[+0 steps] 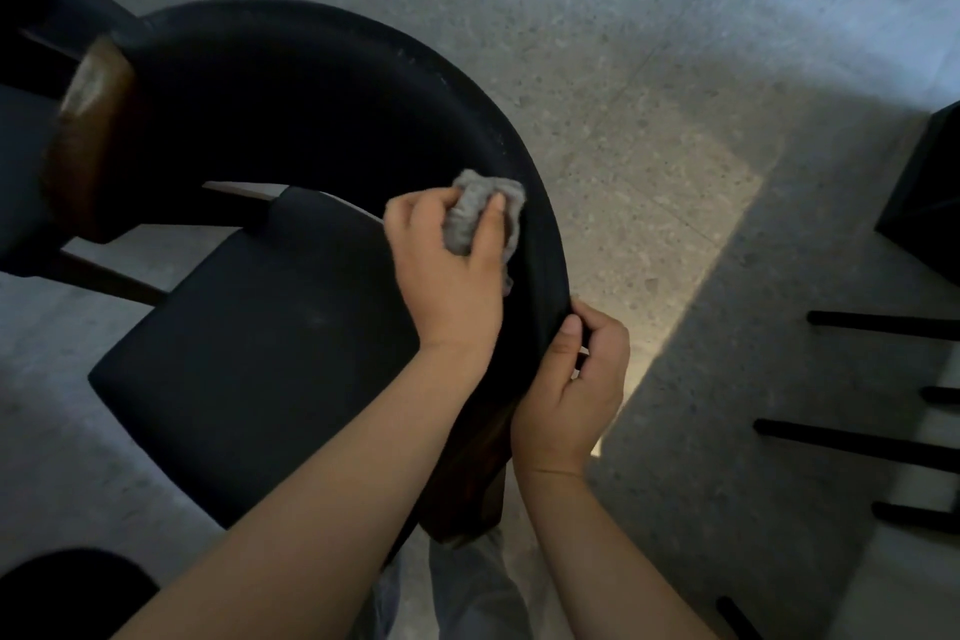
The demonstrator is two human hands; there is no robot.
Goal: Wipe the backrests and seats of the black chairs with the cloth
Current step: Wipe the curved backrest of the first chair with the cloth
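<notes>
**Desk:** Item one?
**Operator:** Cloth (483, 218): grey, bunched, long axis pointing away from me, following the curve of the backrest (311, 83). I log it pressed to the inner face, on the right of the arc.
**Desk:** Held by?
**Operator:** Left hand (447, 276), fingers and thumb curled round it. Right hand (569, 390) grips the backrest rim just beside it, thumb on top, fingers wrapped over the outside.
**Desk:** The chair?
**Operator:** Black. The backrest arcs from upper left to lower right, and the seat (260, 353) lies inside the arc. Wooden arm end (88, 120), far left.
**Desk:** Surroundings?
**Operator:** Speckled grey floor (675, 68); black bars (857, 442) at right.
</notes>
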